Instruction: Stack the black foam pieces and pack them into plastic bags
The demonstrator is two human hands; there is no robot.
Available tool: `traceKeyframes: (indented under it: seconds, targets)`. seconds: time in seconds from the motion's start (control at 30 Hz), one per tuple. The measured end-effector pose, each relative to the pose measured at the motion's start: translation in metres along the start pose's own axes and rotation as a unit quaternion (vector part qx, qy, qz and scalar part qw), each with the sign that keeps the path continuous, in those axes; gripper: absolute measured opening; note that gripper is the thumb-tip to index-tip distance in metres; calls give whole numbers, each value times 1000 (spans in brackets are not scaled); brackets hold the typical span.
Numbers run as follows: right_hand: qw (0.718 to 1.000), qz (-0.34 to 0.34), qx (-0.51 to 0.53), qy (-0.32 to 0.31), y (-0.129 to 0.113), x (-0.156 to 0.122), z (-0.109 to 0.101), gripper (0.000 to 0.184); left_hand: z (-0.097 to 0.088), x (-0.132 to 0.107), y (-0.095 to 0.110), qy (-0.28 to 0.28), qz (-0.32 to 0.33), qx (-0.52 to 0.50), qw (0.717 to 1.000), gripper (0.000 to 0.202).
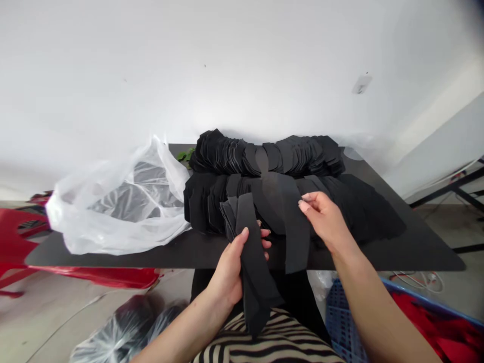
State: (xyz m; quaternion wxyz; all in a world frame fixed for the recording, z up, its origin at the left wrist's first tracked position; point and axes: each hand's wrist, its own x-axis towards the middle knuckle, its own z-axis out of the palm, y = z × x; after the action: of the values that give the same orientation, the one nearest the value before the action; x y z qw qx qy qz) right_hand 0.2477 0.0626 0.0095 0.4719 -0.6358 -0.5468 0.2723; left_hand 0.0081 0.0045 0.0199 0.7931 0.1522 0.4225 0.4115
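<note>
No words, labels, numbers or brand marks can be read on the black fabric strips (254, 257) or the plastic bag (113, 212).

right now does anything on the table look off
A green leafy sprig sits at the back of the black table, between the clear plastic bag and the stacked black cut pieces, the only green thing there.

Workshop room, stacks of black fabric pieces (212, 201), black table (423, 252)
</note>
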Motion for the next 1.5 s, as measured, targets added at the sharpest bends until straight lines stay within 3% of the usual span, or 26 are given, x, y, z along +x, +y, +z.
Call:
traceKeyframes:
  seconds: [0.1, 0.23, 0.33, 0.5, 0.6, 0.67, 0.73, 0.8, 0.9, 1.07, 1.17, 1.3, 1.5]
  targets:
    - [981, -12, -193, 31, 22, 27, -20, 27, 0, 0, -1, 4, 3, -1, 1000, 49]
    - [901, 41, -431, -12, 41, 52, -32, 25, -3, -1, 1, -23, 0, -26, 999, 61]
    - [856, 57, -512, -43, 47, 55, -28, 27, -8, -1, 2, -49, -6, -47, 998, 68]
    - [833, 36, -551, -36, 46, 51, -24, 30, -17, -4, 6, -71, -17, -61, 995, 68]
    - [847, -15, -532, 12, 23, 33, -22, 32, -23, -6, 8, -66, -14, -56, 996, 67]
    - [890, -79, -448, 30, -3, 7, -12, 28, -26, -7, 8, -51, -11, -53, 997, 64]
    - [943, -157, -294, -4, -31, -28, 7, 23, -29, -7, 6, -30, 0, -59, 998, 59]
    - [966, -187, -159, -76, -54, -62, 33, 23, -30, -6, 3, -16, 16, -70, 997, 52]
    - [969, -180, -79, -147, -72, -97, 66, 33, -29, -7, -1, 0, 54, -96, 994, 42]
    - [964, -153, -117, -185, -73, -110, 91, 48, -30, -10, -5, 17, 93, -135, 986, 32]
    - [964, -152, -130, -174, -71, -111, 97, 51, -31, -12, -6, 12, 107, -152, 983, 38]
    - [970, -151, -120, -149, -65, -113, 101, 69, -28, -13, -7, 26, 131, -154, 979, 45]
    - [952, -242, -161, -96, -60, -117, 103, 65, -25, -12, -8, 49, 135, -157, 977, 41]
